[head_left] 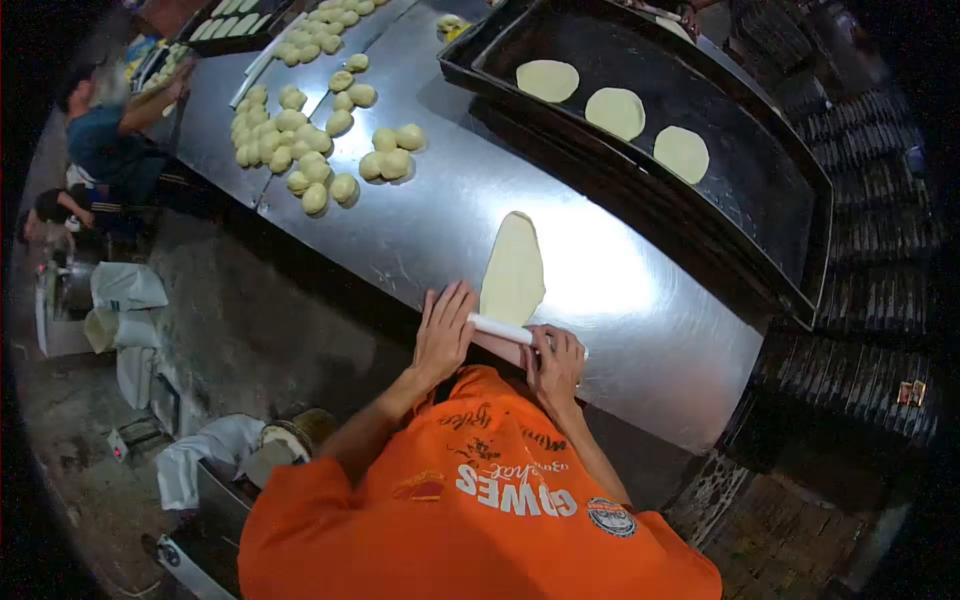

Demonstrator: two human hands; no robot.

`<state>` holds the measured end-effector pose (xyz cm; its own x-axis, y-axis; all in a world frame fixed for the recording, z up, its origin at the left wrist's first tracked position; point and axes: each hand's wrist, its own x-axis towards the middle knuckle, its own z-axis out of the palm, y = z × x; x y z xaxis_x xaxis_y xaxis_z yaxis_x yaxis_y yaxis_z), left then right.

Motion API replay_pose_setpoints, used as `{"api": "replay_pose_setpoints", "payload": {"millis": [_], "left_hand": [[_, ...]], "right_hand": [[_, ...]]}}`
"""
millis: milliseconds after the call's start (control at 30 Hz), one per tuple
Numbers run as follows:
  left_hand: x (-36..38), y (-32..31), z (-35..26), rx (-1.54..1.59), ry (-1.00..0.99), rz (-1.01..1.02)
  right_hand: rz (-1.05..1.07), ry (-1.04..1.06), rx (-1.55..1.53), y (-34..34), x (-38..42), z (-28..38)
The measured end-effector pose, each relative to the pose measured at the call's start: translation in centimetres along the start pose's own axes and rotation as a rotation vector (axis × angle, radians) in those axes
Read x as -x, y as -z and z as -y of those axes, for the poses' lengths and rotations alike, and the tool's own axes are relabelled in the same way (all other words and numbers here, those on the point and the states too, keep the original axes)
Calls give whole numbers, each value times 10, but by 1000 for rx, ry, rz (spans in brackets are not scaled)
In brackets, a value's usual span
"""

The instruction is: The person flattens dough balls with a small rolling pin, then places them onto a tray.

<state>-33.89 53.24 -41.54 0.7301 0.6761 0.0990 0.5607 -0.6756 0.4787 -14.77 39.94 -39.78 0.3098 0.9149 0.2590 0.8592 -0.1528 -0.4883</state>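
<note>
A white rolling pin [502,329] lies across the near end of a long, flattened piece of dough [513,268] on the metal table. My left hand [444,328] holds the pin's left end, fingers pointing forward over it. At the other end, my right hand [556,362] grips the pin with bent fingers. The dough stretches away from me, narrowing to a rounded tip. Part of its near end is hidden under the pin.
Several dough balls [285,135] sit on the steel table [420,235] at the left. A large black tray [740,215] with flat dough rounds [615,113] stands at the right. Another person [115,135] works at the far left; a white cloth [205,455] hangs below.
</note>
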Motion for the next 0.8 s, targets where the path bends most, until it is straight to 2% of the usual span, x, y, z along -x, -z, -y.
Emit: {"api": "replay_pose_setpoints", "payload": {"millis": [67, 133, 167, 200, 233, 267, 300, 367, 433, 467, 500, 533, 600, 633, 700, 733, 767, 800], "left_hand": [[2, -5, 3, 10, 23, -23], [-23, -3, 7, 282, 134, -78], [-39, -2, 8, 283, 132, -98], [-58, 1, 4, 181, 156, -84], [-71, 2, -2, 80, 179, -66], [-77, -13, -5, -176, 34, -173], [-83, -16, -11, -170, 28, -183], [-100, -16, -20, 26, 104, -122], [-114, -22, -22, -8, 131, -242], [-120, -18, -24, 61, 280, -141], [-128, -14, -22, 132, 424, -40], [-136, -10, -15, 131, 412, -58], [-149, -3, -1, 492, 443, 347], [-151, 1, 6, 496, 430, 331], [-150, 10, 19, 470, 134, 522], [-144, 15, 20, 465, 126, 518], [-132, 20, 19, 856, 245, 508], [-129, 28, 17, 1241, 366, 493]], "right_hand": [[42, 34, -14, 12, -7, -4], [18, 27, -8, 30, -26, -16], [-36, -16, 25, 37, -36, -30], [-89, -63, 59, 47, -45, -47], [-42, -140, 75, 55, -56, -69], [-24, -207, 226, 61, -69, -85], [42, -299, 222, 62, -79, -106], [-145, -119, 311, 46, -88, -136], [-178, -80, 397, 41, -115, -102], [-141, -48, 259, 21, -121, -104], [124, -38, 193, 14, -130, -91], [178, -1, 138, -5, -144, -81], [239, -1, 30, -22, -160, -62], [233, 71, -15, -26, -165, -62], [345, 212, 71, -18, -177, -69], [427, 204, -41, -7, -182, -71], [504, 187, -161, 4, -183, -73], [537, 148, -486, 7, -185, -82]]}}
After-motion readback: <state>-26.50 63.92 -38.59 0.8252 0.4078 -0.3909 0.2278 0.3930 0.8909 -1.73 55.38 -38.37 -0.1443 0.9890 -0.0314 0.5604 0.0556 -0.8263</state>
